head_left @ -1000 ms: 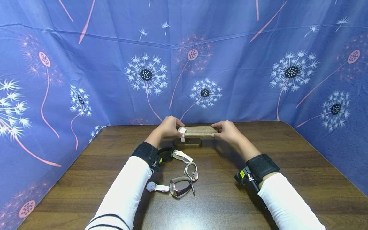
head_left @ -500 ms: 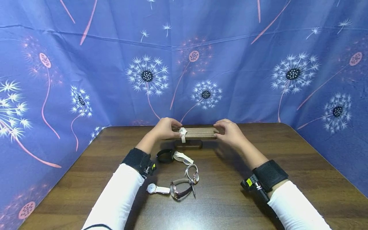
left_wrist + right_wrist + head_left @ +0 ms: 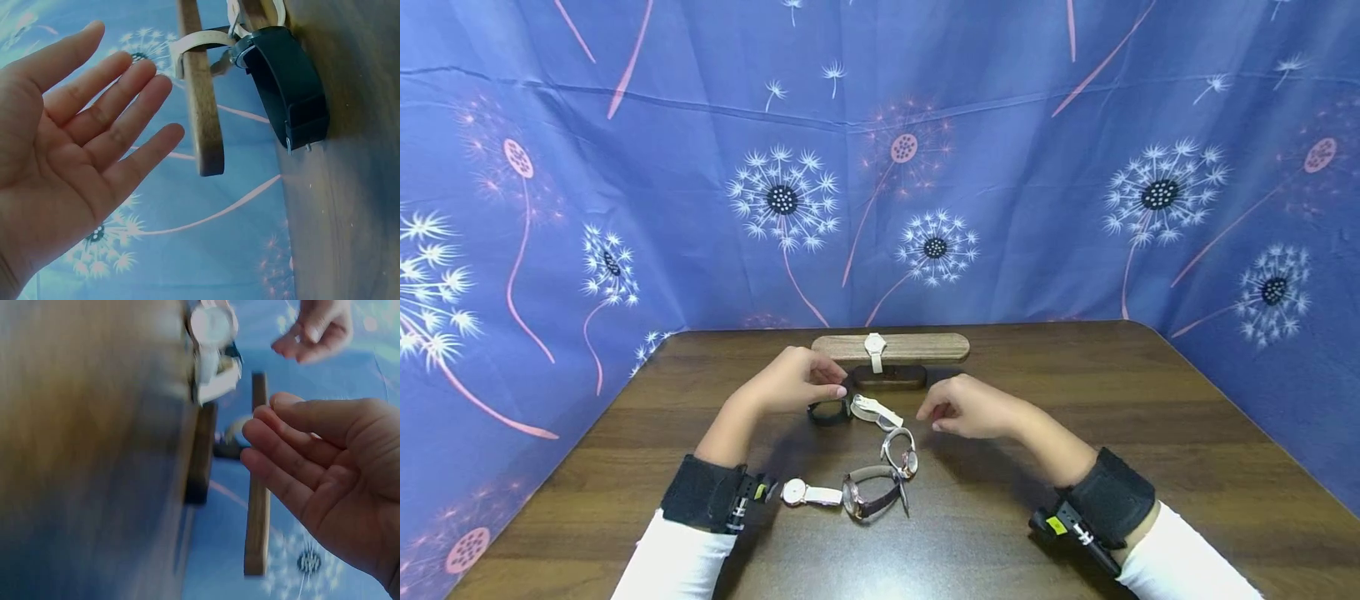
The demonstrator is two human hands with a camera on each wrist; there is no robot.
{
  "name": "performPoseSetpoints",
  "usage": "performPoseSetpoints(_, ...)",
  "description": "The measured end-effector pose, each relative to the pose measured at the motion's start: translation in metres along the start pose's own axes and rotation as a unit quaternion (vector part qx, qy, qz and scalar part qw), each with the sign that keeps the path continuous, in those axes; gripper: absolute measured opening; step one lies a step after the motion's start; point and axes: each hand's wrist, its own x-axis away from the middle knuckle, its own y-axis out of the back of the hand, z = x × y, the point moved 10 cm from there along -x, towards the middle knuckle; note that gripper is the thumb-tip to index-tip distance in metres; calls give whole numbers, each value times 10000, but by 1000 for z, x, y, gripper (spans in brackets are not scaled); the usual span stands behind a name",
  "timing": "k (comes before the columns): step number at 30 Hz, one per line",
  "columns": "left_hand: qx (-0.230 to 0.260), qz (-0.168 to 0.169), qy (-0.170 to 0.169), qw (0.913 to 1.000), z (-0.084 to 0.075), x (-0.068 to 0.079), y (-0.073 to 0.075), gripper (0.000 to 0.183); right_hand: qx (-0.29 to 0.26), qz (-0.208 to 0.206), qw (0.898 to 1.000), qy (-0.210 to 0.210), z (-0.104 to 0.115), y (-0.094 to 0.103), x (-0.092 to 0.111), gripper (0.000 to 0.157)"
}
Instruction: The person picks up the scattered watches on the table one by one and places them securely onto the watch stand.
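Note:
A wooden watch stand [image 3: 925,347] with a dark base [image 3: 889,377] is at the back of the table. One white-strapped watch [image 3: 875,344] hangs over its bar, left of the middle. My left hand [image 3: 793,382] holds nothing; in the head view it hovers by the black-strapped watch [image 3: 829,412], and the left wrist view shows its fingers [image 3: 119,134] spread. To the right of the loose watches my right hand [image 3: 973,407] is in the air, its fingers loosely bent around nothing. A white watch [image 3: 877,411] lies between the two hands.
Nearer the front lie a slim silver-toned watch [image 3: 901,451], a dark brown leather-strapped watch [image 3: 872,492] and a white-strapped watch [image 3: 811,493] laid flat. Behind the brown wooden table [image 3: 985,533] hangs a blue dandelion-print cloth [image 3: 1037,167].
Both hands have let go of the stand's bar ends and come down toward the front, the left beside the black watch. The white watch stays hanging on the bar.

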Motion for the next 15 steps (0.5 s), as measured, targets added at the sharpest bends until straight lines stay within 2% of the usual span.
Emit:
performPoseSetpoints(3, 53, 12, 158, 9999, 0, 8, 1, 24, 31, 192, 9985, 508, 19, -11, -6, 20)
performPoseSetpoints(8, 122, 23, 127, 9998, -4, 15, 2, 24, 224, 449, 9935, 1024, 37, -28, -13, 24)
performPoseSetpoints(12, 177, -18, 49, 9998, -9, 19, 4, 24, 329, 764, 9905, 1094, 42, -43, -15, 23)
performPoseSetpoints(15, 210, -63, -1, 9998, -11, 20, 6, 24, 432, 879, 9905, 962, 41, -49, -16, 21)
